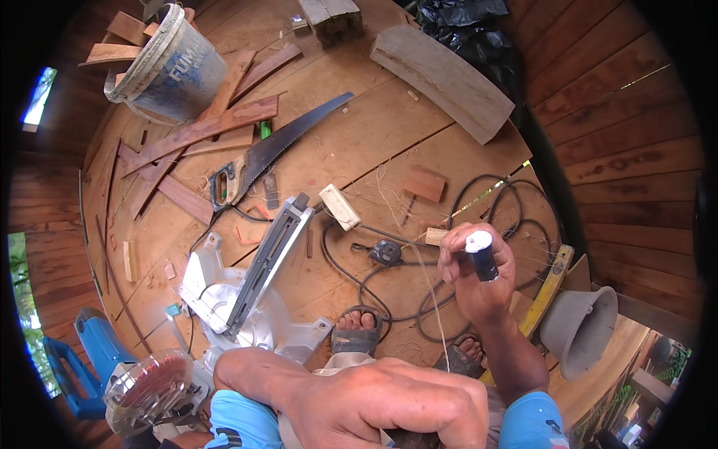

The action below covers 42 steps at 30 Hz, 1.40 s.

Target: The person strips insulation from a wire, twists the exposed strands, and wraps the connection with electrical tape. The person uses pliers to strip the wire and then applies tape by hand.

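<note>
My right hand (482, 280) is raised right of centre, its fingers closed around a black cylinder with a white end (482, 256). The cylinder's exact kind does not show. Close to the camera at the bottom, my left hand (389, 404) reaches across with its fingers curled down. A dark thing beneath those fingers is mostly hidden. A thin pale string (411, 247) crosses the floor and ends out of sight behind my left hand. Left of my sandalled feet stands a miter saw (273, 258) with a silver base and blue handle.
A handsaw (280, 144) lies near crossed wooden boards (206, 131) and a bucket of offcuts (176, 78). Black cable (366, 280) loops around a tape measure (386, 252). A yellow level (550, 288) and grey tub (580, 329) are at right. A thick plank (445, 78) lies farther off.
</note>
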Available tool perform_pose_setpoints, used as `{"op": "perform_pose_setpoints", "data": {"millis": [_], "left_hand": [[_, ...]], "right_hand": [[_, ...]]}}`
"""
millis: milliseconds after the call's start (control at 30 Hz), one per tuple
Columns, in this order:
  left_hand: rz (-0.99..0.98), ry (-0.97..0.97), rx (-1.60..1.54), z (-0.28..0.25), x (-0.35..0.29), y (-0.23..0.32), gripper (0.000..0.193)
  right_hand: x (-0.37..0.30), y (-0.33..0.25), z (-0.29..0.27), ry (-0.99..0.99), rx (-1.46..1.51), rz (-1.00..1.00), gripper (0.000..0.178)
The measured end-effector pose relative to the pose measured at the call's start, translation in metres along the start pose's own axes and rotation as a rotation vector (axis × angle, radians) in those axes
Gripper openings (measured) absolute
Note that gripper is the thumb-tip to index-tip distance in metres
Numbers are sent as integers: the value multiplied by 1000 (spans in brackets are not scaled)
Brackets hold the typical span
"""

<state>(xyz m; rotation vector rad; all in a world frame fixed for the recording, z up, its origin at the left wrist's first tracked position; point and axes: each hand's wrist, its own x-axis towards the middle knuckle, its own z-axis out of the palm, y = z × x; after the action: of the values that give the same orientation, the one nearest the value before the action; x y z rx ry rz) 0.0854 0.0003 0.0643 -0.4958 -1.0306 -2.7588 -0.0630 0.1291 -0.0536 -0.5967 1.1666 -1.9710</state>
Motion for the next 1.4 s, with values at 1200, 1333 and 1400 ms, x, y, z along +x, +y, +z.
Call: {"op": "perform_pose_setpoints", "data": {"millis": [1200,1333,1400], "left_hand": [[232,-76,135,-24,-9,-20,9],[140,-96,240,-33,-24,1,20],[97,76,323,-43,-33,4,20]], "right_hand": [[-18,-6,19,-417,-122,325,45],[-19,-20,-1,-545,-200,390,31],[-18,-28,-9,-495,-179,335,24]]}}
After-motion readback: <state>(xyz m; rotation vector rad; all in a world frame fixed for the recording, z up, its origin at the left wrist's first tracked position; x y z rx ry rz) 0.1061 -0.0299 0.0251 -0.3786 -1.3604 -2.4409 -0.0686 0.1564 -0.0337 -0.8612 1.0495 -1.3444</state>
